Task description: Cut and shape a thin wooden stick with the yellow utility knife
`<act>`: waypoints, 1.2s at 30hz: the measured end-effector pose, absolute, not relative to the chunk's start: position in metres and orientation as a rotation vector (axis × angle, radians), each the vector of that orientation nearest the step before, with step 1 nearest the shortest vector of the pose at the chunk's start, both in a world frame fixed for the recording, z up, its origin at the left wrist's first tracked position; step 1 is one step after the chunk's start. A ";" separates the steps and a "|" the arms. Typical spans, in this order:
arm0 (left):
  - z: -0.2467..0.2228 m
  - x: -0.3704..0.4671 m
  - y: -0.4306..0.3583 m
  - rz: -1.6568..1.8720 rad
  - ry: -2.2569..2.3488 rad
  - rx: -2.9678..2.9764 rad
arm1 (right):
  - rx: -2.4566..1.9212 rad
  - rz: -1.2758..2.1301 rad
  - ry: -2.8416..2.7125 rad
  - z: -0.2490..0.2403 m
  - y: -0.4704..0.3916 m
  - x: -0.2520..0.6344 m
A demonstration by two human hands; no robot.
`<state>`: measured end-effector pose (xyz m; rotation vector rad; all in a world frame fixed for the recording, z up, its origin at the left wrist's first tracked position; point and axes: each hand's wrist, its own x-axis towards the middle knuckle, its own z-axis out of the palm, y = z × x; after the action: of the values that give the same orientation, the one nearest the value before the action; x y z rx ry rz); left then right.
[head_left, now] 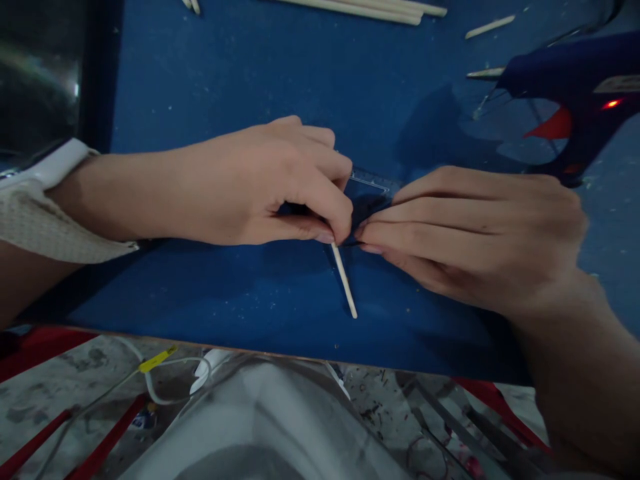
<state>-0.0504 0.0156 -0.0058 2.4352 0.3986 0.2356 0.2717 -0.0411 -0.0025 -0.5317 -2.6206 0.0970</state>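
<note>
White cable (165, 380) lies nearest; beyond it, on the blue board (225, 300), a wooden stick (345, 280) is pinched by the left hand (260, 187) and right hand (470, 233) against a clear ruler (373, 181); steady pressure is best kept.

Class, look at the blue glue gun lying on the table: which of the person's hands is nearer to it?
The right hand is nearer, just below the glue gun. The left hand is farther off, pinching the thin wooden stick.

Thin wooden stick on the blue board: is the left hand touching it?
Touching. The head view shows the left hand pinching the upper end of the thin wooden stick between thumb and forefinger, no gap visible, on the blue board.
</note>
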 end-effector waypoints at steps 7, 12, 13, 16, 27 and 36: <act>-0.005 -0.049 0.015 0.248 0.410 2.407 | -0.525 0.034 -2.581 -0.007 -0.043 0.271; -0.005 -0.051 0.015 0.253 0.405 2.396 | -0.542 0.090 -2.625 -0.002 -0.042 0.272; -0.005 -0.051 0.015 0.236 0.414 2.393 | -0.546 0.105 -2.623 -0.002 -0.042 0.272; -0.005 -0.049 0.015 0.189 0.447 2.389 | -0.537 0.103 -2.618 -0.001 -0.041 0.272; -0.008 -0.051 0.014 0.340 0.373 2.402 | -0.557 -0.068 -2.656 0.003 -0.044 0.260; -0.007 -0.049 0.017 0.285 0.411 2.392 | -0.505 -0.181 -2.716 0.005 -0.044 0.256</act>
<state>-0.0490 0.0166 -0.0069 2.3924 0.4114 0.2853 0.2561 -0.0444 0.0047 -0.5046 -2.7161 -0.1808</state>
